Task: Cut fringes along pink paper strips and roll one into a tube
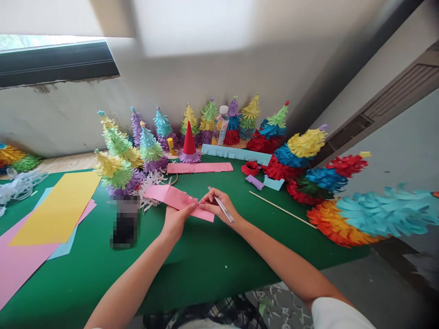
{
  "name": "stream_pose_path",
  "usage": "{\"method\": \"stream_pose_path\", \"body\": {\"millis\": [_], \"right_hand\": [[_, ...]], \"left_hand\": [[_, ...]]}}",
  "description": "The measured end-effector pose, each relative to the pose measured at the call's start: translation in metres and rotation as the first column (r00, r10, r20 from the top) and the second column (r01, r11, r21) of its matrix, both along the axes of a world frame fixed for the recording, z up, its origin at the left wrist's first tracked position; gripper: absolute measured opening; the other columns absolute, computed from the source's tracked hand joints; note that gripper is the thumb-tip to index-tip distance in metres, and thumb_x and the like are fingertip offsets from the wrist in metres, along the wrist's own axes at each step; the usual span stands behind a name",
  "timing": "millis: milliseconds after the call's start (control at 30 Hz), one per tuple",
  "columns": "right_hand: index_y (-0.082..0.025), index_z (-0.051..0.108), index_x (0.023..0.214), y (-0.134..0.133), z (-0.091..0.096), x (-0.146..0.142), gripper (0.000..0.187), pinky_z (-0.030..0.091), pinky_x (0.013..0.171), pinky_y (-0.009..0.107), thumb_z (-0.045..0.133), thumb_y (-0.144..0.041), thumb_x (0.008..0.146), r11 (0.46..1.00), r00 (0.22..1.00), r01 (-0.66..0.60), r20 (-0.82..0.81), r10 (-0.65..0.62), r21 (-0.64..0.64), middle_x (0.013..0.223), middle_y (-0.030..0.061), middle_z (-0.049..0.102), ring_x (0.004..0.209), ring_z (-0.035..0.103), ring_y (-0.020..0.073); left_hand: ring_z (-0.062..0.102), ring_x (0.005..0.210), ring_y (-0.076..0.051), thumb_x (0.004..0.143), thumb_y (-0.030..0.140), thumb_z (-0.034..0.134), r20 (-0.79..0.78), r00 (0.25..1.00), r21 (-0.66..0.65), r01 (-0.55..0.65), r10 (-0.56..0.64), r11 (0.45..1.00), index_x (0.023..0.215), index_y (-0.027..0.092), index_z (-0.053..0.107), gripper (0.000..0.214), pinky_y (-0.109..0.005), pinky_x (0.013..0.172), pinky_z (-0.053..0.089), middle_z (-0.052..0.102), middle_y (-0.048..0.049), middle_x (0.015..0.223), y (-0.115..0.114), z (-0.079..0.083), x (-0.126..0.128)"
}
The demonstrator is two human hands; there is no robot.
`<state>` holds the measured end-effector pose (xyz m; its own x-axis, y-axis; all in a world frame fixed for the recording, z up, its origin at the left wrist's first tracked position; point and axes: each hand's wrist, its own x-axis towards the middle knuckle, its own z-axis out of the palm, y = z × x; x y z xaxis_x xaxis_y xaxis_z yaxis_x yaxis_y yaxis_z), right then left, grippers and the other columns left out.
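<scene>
A pink paper strip [173, 197] with cuts along one edge lies across the middle of the green table [192, 260]. My left hand [175, 220] pinches its near edge with closed fingers. My right hand [219, 206] grips a thin metal craft knife [222, 208] like a pen, its fingertips touching the same strip beside my left fingers. Both hands meet at the strip's right part.
Several fringed paper trees [118, 160] stand along the wall. A red cone [189, 140], a plastic bottle [220, 124], fringed pink [200, 167] and blue [236, 154] strips and a thin wooden stick [281, 209] lie behind. Yellow [58, 208] and pink [17, 265] sheets lie left, beside a blurred dark object [125, 221].
</scene>
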<state>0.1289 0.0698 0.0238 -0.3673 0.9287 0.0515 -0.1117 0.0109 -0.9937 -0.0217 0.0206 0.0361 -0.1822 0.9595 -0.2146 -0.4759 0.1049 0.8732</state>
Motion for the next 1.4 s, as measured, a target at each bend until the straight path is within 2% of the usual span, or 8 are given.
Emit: {"method": "stream_pose_path", "body": {"millis": [233, 500, 633, 733, 867, 1033, 1200, 1400], "right_hand": [[-0.022, 0.039, 0.071, 0.003, 0.000, 0.002, 0.047, 0.049, 0.079, 0.035, 0.082, -0.035, 0.057, 0.998, 0.997, -0.069, -0.015, 0.069, 0.012, 0.100, 0.0084, 0.068, 0.092, 0.064, 0.0211], [-0.022, 0.037, 0.070, 0.004, 0.000, 0.003, 0.050, 0.050, 0.075, 0.034, 0.081, -0.042, 0.058, 1.000, 1.000, 0.005, 0.000, -0.005, -0.004, 0.096, 0.0082, 0.069, 0.088, 0.064, 0.0208], [-0.022, 0.038, 0.070, 0.011, -0.002, 0.007, 0.048, 0.051, 0.081, 0.037, 0.081, -0.040, 0.059, 0.999, 0.999, 0.032, -0.013, -0.031, 0.042, 0.100, 0.0088, 0.068, 0.095, 0.063, 0.0215], [-0.022, 0.039, 0.070, 0.023, -0.002, 0.014, 0.048, 0.051, 0.087, 0.038, 0.082, -0.040, 0.058, 0.988, 0.989, 0.124, -0.090, -0.116, 0.092, 0.106, 0.0076, 0.067, 0.103, 0.062, 0.0224], [-0.022, 0.049, 0.076, 0.041, -0.001, 0.031, 0.038, 0.049, 0.094, 0.041, 0.076, -0.048, 0.066, 0.946, 0.936, 0.308, -0.211, -0.281, 0.105, 0.099, 0.0042, 0.070, 0.098, 0.065, 0.0222], [-0.021, 0.060, 0.087, 0.056, -0.007, 0.055, 0.049, 0.056, 0.076, 0.038, 0.050, -0.068, 0.078, 0.931, 0.928, 0.355, -0.150, -0.341, 0.080, 0.076, 0.0046, 0.070, 0.076, 0.068, 0.0207], [-0.021, 0.068, 0.094, 0.065, -0.019, 0.063, 0.068, 0.058, 0.066, 0.033, 0.040, -0.079, 0.074, 0.970, 0.969, 0.230, -0.108, -0.221, 0.079, 0.077, 0.0043, 0.066, 0.062, 0.063, 0.0150], [-0.023, 0.071, 0.090, 0.064, -0.026, 0.057, 0.060, 0.055, 0.083, 0.037, 0.043, -0.075, 0.077, 0.988, 0.978, 0.147, -0.159, -0.136, 0.056, 0.094, 0.0054, 0.067, 0.078, 0.065, 0.0170]], "left_hand": [[0.064, 0.083, -0.017, 0.049, 0.021, 0.086, 0.023, 0.993, -0.008, -0.119, 0.119, 0.993, 0.085, 0.014, 0.062, 0.044, -0.028, 0.079, 0.050, 0.066, -0.0021, 0.084, 0.002, -0.002, -0.002], [0.064, 0.084, -0.018, 0.051, 0.021, 0.086, 0.076, 0.987, -0.010, -0.141, 0.141, 0.990, 0.086, 0.014, 0.064, 0.042, -0.032, 0.083, 0.050, 0.068, -0.0030, 0.085, 0.003, -0.004, -0.002], [0.064, 0.087, -0.022, 0.060, 0.030, 0.082, -0.217, 0.967, 0.101, -0.117, 0.137, 0.988, 0.086, 0.016, 0.069, 0.032, -0.035, 0.086, 0.049, 0.069, -0.0053, 0.086, -0.003, 0.001, -0.010], [0.063, 0.094, -0.023, 0.066, 0.028, 0.079, -0.579, 0.789, 0.381, 0.036, 0.207, 0.924, 0.077, 0.022, 0.072, 0.015, -0.037, 0.093, 0.047, 0.070, -0.0040, 0.083, -0.004, 0.006, -0.019], [0.058, 0.108, -0.023, 0.085, 0.024, 0.060, -0.718, 0.461, 0.695, 0.436, 0.521, 0.572, 0.098, 0.024, 0.069, 0.015, -0.041, 0.093, 0.049, 0.069, -0.0057, 0.101, 0.017, -0.006, -0.023], [0.048, 0.125, -0.022, 0.086, 0.001, 0.036, -0.893, 0.164, 0.419, 0.643, 0.420, 0.641, 0.115, 0.015, 0.059, 0.040, -0.047, 0.100, 0.047, 0.062, -0.0122, 0.117, 0.062, -0.049, -0.020], [0.051, 0.122, -0.021, 0.072, -0.007, 0.035, -0.934, 0.123, 0.321, 0.699, 0.335, 0.639, 0.110, 0.014, 0.063, 0.052, -0.042, 0.098, 0.049, 0.064, -0.0105, 0.115, 0.079, -0.072, -0.028], [0.042, 0.129, -0.024, 0.072, -0.004, 0.039, -0.939, 0.136, 0.323, 0.673, 0.317, 0.666, 0.118, 0.017, 0.058, 0.054, -0.048, 0.102, 0.042, 0.056, -0.0106, 0.126, 0.066, -0.047, -0.041]]}}
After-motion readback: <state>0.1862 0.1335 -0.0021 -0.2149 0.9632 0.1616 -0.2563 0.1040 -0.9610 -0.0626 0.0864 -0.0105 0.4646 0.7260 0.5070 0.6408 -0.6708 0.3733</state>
